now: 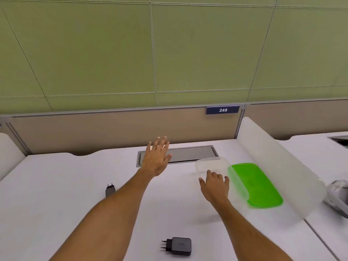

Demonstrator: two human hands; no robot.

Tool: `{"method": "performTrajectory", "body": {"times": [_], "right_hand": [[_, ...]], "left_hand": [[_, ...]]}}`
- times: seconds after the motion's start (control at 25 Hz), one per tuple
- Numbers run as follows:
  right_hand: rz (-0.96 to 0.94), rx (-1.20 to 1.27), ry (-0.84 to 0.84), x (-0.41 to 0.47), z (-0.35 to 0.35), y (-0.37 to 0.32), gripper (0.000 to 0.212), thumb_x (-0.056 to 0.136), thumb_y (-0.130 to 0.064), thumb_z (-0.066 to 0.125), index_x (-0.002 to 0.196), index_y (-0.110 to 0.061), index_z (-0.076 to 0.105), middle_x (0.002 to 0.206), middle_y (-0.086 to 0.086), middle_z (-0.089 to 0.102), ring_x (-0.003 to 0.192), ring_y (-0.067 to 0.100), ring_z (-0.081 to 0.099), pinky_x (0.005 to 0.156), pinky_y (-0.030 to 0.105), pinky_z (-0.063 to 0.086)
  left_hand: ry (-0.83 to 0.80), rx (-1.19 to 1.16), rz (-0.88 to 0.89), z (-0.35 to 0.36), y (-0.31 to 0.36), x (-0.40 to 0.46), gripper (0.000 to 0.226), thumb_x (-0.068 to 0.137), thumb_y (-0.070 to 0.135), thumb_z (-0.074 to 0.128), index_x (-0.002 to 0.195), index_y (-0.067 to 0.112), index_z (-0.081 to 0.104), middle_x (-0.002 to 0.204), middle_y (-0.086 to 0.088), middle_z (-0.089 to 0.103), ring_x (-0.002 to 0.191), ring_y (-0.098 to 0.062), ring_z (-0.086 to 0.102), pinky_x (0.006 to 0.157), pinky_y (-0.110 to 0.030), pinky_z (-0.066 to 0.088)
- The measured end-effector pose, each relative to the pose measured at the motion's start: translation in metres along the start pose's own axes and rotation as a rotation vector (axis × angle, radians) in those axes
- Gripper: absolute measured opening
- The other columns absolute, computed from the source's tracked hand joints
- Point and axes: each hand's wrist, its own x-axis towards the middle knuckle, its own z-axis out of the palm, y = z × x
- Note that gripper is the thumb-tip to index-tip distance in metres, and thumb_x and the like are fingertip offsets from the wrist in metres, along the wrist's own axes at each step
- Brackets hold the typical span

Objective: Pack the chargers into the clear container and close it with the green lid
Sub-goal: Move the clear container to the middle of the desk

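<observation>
Reaching over the white bench (56, 185), the right hand (214, 187) has its fingers spread loosely, holding nothing, at the near wall of the clear rectangular plastic container (211, 163); I cannot tell whether they touch it, and the left hand (157, 159) hovers flat, wide and empty to the container's left, over the grey cable hatch (194, 153) by the far edge. Count: one container, one bright green flat lid (258, 185) just beside it toward the right edge, two black plug-in chargers — the big one (178, 245) at the near edge between the forearms, the small one (110, 190) left of the left forearm.
</observation>
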Motion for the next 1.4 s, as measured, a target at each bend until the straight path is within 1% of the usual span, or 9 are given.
{"method": "performTrajectory", "body": {"times": [0.16, 0.28, 0.48, 0.64, 0.8, 0.92, 1.08, 1.28, 1.4], "right_hand": [[0.030, -0.052, -0.018, -0.013, 0.017, 0.021, 0.044, 0.095, -0.049, 0.033, 0.111, -0.017, 0.060, 0.104, 0.001, 0.069, 0.106, 0.024, 0.059, 0.108, 0.045, 0.026], [0.029, -0.049, -0.026, -0.016, 0.021, 0.026, 0.042, 0.094, -0.048, 0.036, 0.102, -0.017, 0.062, 0.096, 0.001, 0.071, 0.098, 0.023, 0.062, 0.108, 0.043, 0.025], [0.020, -0.014, -0.057, -0.019, 0.030, 0.021, 0.033, 0.094, -0.037, 0.039, 0.094, -0.016, 0.065, 0.089, 0.003, 0.072, 0.089, 0.022, 0.066, 0.106, 0.041, 0.028], [0.026, -0.021, -0.061, -0.021, 0.039, 0.017, 0.027, 0.094, -0.031, 0.043, 0.094, -0.017, 0.065, 0.087, 0.003, 0.073, 0.086, 0.022, 0.067, 0.104, 0.039, 0.029], [0.039, -0.034, -0.064, -0.022, 0.042, 0.015, 0.017, 0.091, -0.018, 0.045, 0.092, -0.017, 0.062, 0.082, 0.002, 0.073, 0.079, 0.021, 0.068, 0.098, 0.034, 0.033], [0.049, -0.011, -0.016, -0.020, 0.041, 0.014, 0.017, 0.092, -0.016, 0.043, 0.091, -0.017, 0.060, 0.077, 0.003, 0.073, 0.075, 0.020, 0.069, 0.096, 0.033, 0.034], [0.001, 0.035, 0.085, -0.012, 0.039, 0.014, 0.019, 0.094, -0.016, 0.044, 0.089, -0.016, 0.062, 0.068, 0.003, 0.072, 0.071, 0.021, 0.068, 0.100, 0.034, 0.030], [-0.196, 0.043, 0.177, -0.003, 0.039, 0.006, 0.014, 0.089, -0.014, 0.053, 0.084, -0.016, 0.066, 0.067, 0.001, 0.071, 0.072, 0.023, 0.066, 0.107, 0.039, 0.026], [-0.352, 0.053, 0.217, 0.001, 0.037, 0.002, 0.013, 0.082, -0.008, 0.062, 0.075, -0.018, 0.067, 0.061, -0.003, 0.069, 0.071, 0.020, 0.064, 0.110, 0.046, 0.028]], "left_hand": [[-0.103, -0.037, -0.008, 0.026, 0.017, -0.005, 0.058, 0.099, 0.046, 0.018, 0.150, 0.018, 0.011, 0.161, 0.001, -0.001, 0.147, -0.018, -0.007, 0.118, -0.043, -0.002], [-0.174, -0.086, -0.009, 0.043, 0.029, -0.009, 0.058, 0.099, 0.046, 0.018, 0.150, 0.018, 0.010, 0.161, 0.000, 0.001, 0.147, -0.018, -0.005, 0.118, -0.043, -0.001], [-0.256, -0.121, -0.021, 0.067, 0.041, -0.024, 0.059, 0.100, 0.047, 0.016, 0.150, 0.018, 0.007, 0.161, -0.001, 0.002, 0.147, -0.018, -0.002, 0.118, -0.041, -0.001], [-0.258, -0.177, -0.063, 0.076, 0.044, -0.031, 0.058, 0.100, 0.046, 0.017, 0.150, 0.018, 0.009, 0.161, -0.001, 0.004, 0.147, -0.017, -0.001, 0.118, -0.041, -0.001], [-0.270, -0.252, -0.130, 0.082, 0.038, -0.036, 0.057, 0.100, 0.045, 0.018, 0.150, 0.018, 0.010, 0.161, -0.001, 0.005, 0.147, -0.017, -0.001, 0.118, -0.041, -0.002], [-0.278, -0.385, -0.228, 0.084, 0.034, -0.038, 0.056, 0.101, 0.043, 0.020, 0.150, 0.018, 0.011, 0.161, 0.000, 0.007, 0.147, -0.016, 0.000, 0.118, -0.041, -0.001], [-0.276, -0.609, -0.385, 0.083, 0.029, -0.040, 0.055, 0.101, 0.042, 0.024, 0.149, 0.017, 0.015, 0.160, -0.001, 0.013, 0.147, -0.018, 0.006, 0.119, -0.040, 0.004], [-0.240, -0.988, -0.652, 0.073, 0.017, -0.043, 0.053, 0.099, 0.045, 0.030, 0.148, 0.024, 0.023, 0.158, 0.001, 0.021, 0.144, -0.020, 0.021, 0.117, -0.038, 0.017], [-0.209, -1.111, -0.772, 0.068, 0.001, -0.046, 0.053, 0.099, 0.047, 0.027, 0.147, 0.025, 0.025, 0.156, 0.001, 0.025, 0.142, -0.022, 0.025, 0.115, -0.040, 0.020]]}}
